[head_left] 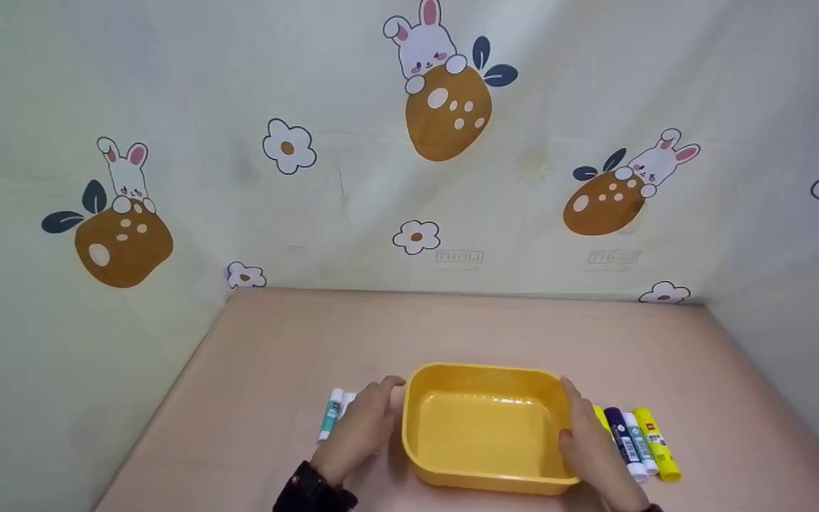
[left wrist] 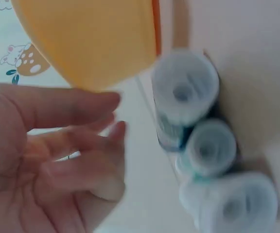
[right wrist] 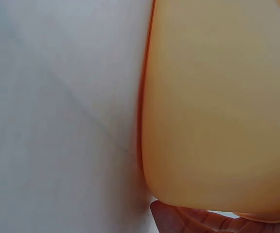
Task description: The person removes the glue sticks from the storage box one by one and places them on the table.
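Observation:
A yellow rectangular plastic bin (head_left: 484, 434) stands between the two hands in the head view, its bare inside facing up. My right hand (head_left: 587, 448) grips its right wall, thumb at the inner side and fingers outside. In the right wrist view, fingertips (right wrist: 166, 216) show at the end of the bin. My left hand (head_left: 363, 427) is by the left wall with loosely bent fingers, its fingertips (left wrist: 106, 102) right at the bin's corner in the left wrist view. Several glue sticks (left wrist: 186, 87) with white ends lie beside that hand, partly hidden by it in the head view.
To the right of the bin lies a row of several glue sticks, among them a dark blue one (head_left: 624, 442) and a yellow one (head_left: 657, 444). A pinkish tabletop (head_left: 324, 334) reaches back to a fabric wall (head_left: 352, 206) printed with rabbits and flowers.

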A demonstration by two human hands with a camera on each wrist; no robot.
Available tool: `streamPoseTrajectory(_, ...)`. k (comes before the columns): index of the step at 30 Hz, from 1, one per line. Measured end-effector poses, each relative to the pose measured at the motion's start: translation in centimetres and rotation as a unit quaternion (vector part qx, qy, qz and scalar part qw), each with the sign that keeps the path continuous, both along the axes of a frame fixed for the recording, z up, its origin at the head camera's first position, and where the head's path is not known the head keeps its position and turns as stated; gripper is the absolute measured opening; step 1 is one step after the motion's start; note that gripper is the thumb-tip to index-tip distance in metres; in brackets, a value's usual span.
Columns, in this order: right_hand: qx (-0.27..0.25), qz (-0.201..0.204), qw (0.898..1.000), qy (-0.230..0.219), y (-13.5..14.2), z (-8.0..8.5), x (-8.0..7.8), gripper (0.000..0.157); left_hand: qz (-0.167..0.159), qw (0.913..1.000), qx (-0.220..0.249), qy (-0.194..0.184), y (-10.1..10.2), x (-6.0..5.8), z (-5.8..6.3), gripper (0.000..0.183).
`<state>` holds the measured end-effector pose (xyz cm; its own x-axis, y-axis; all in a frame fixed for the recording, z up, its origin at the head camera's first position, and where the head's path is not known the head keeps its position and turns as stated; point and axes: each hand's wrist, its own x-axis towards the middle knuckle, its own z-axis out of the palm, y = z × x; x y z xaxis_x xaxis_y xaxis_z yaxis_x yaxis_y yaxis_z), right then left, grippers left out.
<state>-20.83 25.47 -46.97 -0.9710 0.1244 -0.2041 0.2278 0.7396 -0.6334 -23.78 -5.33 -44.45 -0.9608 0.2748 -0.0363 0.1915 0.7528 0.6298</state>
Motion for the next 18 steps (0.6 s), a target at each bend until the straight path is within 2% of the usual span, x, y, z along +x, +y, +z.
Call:
streamPoseTrajectory(2, 0.001, 0.001, 1.000, -0.002, 0.0, 0.0, 0.0, 0.075, -0.005, 0.9990, 0.042, -0.017, 0.7, 0.2, 0.0, 0.044)
streamPoseTrajectory(4, -0.001, 0.002, 1.000, -0.002, 0.0, 0.1, 0.0, 0.076, -0.002, 0.9971, 0.067, -0.037, 1.4, 0.4, -0.2, 0.059)
streamPoseTrajectory(6, 0.006, 0.006, 1.000, 0.003, 0.0, 0.1, 0.0, 0.075, 0.004, 0.9965, 0.061, -0.057, 2.0, 0.5, -0.5, 0.067)
streamPoseTrajectory(10, 0.013, 0.007, 1.000, 0.005, 0.0, 0.1, 0.0, 0.075, 0.010, 0.9972, 0.024, -0.070, 2.6, 0.6, -1.2, 0.058)
streamPoseTrajectory(18, 0.004, 0.012, 1.000, 0.004, 0.2, 0.1, -0.2, 0.075, 0.006, 0.9964, 0.008, -0.084, 2.9, 0.4, -1.4, 0.054)
